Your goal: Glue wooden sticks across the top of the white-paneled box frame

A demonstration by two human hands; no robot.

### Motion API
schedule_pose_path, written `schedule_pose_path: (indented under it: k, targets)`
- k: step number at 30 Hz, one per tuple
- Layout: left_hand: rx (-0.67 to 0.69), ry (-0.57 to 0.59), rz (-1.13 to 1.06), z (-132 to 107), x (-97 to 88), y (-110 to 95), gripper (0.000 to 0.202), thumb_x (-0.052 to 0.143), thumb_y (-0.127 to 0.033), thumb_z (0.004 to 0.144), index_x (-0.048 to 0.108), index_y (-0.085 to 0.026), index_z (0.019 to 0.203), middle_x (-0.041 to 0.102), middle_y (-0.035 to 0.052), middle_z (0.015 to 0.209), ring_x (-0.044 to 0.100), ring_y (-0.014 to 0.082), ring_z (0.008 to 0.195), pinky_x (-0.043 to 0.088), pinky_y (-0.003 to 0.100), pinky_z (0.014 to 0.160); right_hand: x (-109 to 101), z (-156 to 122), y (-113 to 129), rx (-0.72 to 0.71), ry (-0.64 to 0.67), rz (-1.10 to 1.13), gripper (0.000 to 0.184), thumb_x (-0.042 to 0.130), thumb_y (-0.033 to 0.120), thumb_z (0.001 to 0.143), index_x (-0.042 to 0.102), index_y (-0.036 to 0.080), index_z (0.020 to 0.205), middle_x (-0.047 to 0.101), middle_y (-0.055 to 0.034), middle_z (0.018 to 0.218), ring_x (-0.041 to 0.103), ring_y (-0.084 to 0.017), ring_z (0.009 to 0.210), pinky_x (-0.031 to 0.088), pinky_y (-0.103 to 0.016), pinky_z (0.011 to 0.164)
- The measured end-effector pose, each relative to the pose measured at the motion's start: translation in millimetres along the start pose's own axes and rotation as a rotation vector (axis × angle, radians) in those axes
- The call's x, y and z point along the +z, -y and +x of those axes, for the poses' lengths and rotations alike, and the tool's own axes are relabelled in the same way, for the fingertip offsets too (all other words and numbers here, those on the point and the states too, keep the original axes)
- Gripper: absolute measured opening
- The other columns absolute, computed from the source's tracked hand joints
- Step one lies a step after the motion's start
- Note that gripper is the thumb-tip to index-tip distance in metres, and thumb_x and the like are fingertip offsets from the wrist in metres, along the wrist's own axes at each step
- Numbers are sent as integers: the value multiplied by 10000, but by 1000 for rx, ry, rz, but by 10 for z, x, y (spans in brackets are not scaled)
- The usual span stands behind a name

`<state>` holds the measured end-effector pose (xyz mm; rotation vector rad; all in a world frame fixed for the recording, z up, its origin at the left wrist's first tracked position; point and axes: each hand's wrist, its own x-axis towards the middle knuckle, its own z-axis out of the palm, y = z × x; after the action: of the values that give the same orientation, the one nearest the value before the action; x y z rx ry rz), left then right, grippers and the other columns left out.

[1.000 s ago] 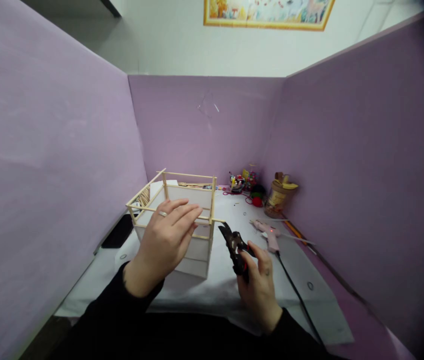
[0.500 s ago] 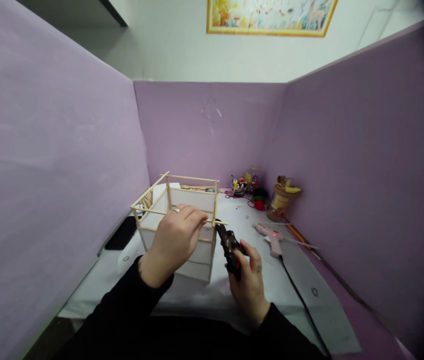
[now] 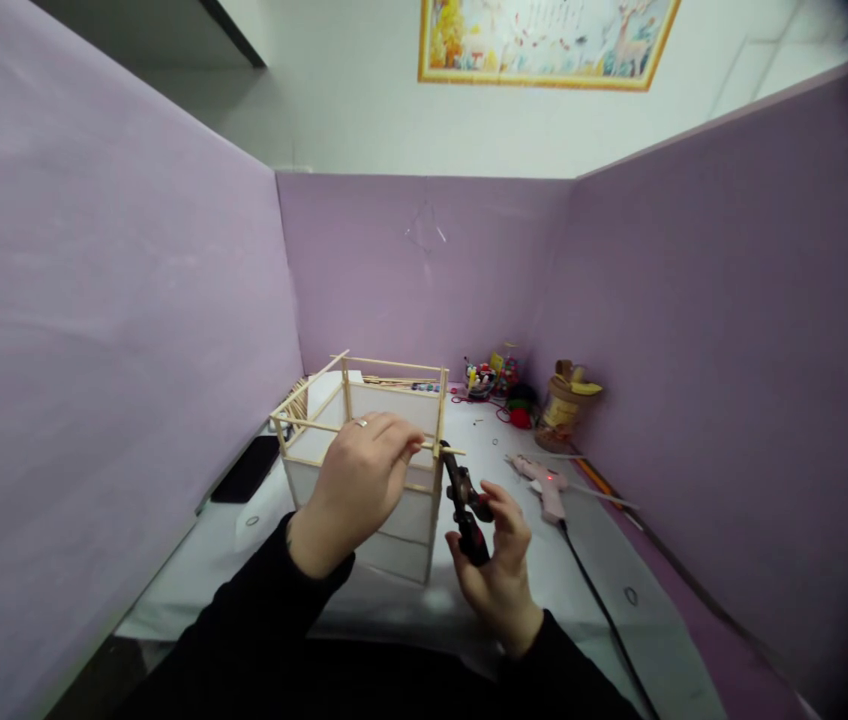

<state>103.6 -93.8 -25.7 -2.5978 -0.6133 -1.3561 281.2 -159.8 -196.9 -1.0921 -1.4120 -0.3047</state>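
Observation:
A box-shaped frame of thin wooden sticks with white panels (image 3: 398, 520) stands in front of me. My left hand (image 3: 364, 480) is closed over its near side, fingertips pinched on a thin wooden stick (image 3: 455, 452) that pokes out past the near right corner. My right hand (image 3: 499, 565) holds a black hand tool with red parts (image 3: 467, 515) between thumb and fingers; it looks like pliers or a clamp. The tool's narrow tip is up beside the corner post, close to the stick. Whether it touches the stick I cannot tell.
A pink glue gun (image 3: 548, 485) with a lit red light and black cord lies to the right. Behind it stands a brown pot (image 3: 563, 410). A black phone-like slab (image 3: 245, 470) lies left. Purple walls (image 3: 424, 270) enclose the table on three sides.
The view has tilted up slightly. My right hand's fingers have spread a little around the black tool, and its tip remains by the corner. My left hand still pinches the stick.

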Motion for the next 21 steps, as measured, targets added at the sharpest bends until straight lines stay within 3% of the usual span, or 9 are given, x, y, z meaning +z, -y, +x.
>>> schedule_pose_path:
  k: [5,12,17,21]
  targets:
    - [2,-27,22,122,41,15,145,510,-93,949,626,-177,925,701,45,863,662,211,813,527,361,724,-107,211,29,69,141,-120,481,575,159,827,487,199,1298,635,-128,1137,629,-274,1036,575,-440,860]
    - [-28,-20,50,151,169,26,137,528,-97,935,636,-179,911,716,51,875,674,224,806,519,366,707,-231,366,-19,145,249,-96,385,559,193,815,498,195,1195,681,-55,940,670,-196,777,568,-313,690]
    - [-42,-17,71,154,251,24,125,547,-98,927,646,-175,926,724,51,892,672,233,831,513,373,725,-177,328,-98,192,148,-75,161,567,297,868,546,205,999,612,17,719,569,-145,557,487,-259,525]
    - [-52,56,62,168,284,-1,98,579,-113,926,657,-172,914,718,45,877,665,232,836,516,382,759,-171,300,-105,304,133,-68,205,596,363,854,564,201,976,605,19,697,574,-155,571,485,-274,535]
